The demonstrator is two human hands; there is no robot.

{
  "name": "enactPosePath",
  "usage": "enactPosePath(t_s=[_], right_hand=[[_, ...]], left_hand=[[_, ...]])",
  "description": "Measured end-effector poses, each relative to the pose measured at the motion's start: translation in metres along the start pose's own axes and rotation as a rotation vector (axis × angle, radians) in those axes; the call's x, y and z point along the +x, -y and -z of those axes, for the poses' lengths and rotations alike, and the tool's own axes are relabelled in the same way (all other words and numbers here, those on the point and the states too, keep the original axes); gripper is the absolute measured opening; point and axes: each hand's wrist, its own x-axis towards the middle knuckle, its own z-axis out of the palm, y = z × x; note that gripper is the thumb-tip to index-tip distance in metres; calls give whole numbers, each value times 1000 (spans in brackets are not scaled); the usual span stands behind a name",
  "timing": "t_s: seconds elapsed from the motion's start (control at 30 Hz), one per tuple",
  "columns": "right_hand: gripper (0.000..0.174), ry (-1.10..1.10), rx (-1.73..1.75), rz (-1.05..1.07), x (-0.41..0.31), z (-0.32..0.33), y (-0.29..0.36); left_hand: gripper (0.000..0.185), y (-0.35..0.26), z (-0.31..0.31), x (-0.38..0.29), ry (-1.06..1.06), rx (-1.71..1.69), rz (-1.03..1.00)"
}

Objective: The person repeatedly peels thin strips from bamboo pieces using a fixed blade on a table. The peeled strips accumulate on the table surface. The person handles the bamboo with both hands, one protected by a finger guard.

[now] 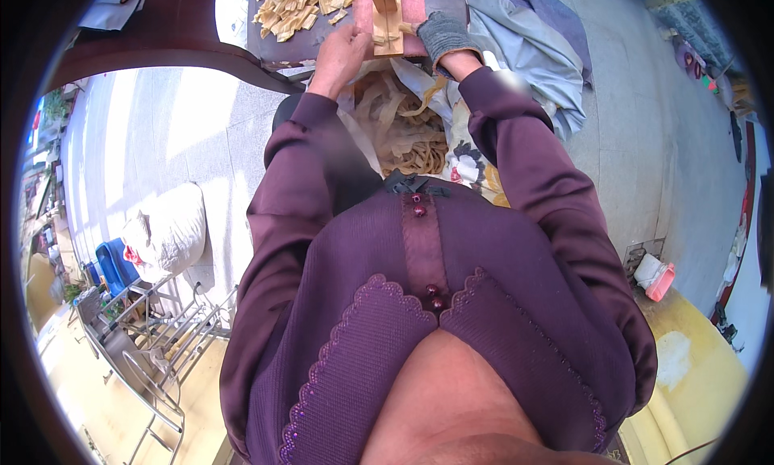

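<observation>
At the front edge of a dark padded bench stands a wooden cutting jig with a thin upright metal part. My bare left hand is at its left side, fingers curled, and a small tan strip lies across the jig by the fingertips. My right hand, in a grey knitted glove, grips a tan strip at the jig's right side. A pile of short, flat tan pieces lies left of the jig. Below the bench edge, an open bag holds long tan strips.
Pale grey cloth lies beside the bench on the right. A stuffed white sack, a blue plastic chair and a metal-tube frame are at the left. A small white and pink bucket lies at the right.
</observation>
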Motion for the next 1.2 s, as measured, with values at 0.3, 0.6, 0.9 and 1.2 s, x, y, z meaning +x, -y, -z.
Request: enactPosePath(t_s=[0.3, 0.6, 0.9, 1.2], right_hand=[[24, -467, 867, 135, -81, 85, 76], [28, -148, 1241, 37, -104, 79, 94], [25, -66, 1498, -76, -71, 43, 70], [31, -468, 956, 242, -97, 76, 76]], left_hand=[[40, -25, -10, -96, 500, -1039, 521], [26, -45, -10, -101, 315, -1272, 539], [17, -48, 3, -108, 153, 212, -215], [12, -96, 46, -118, 76, -1211, 138]])
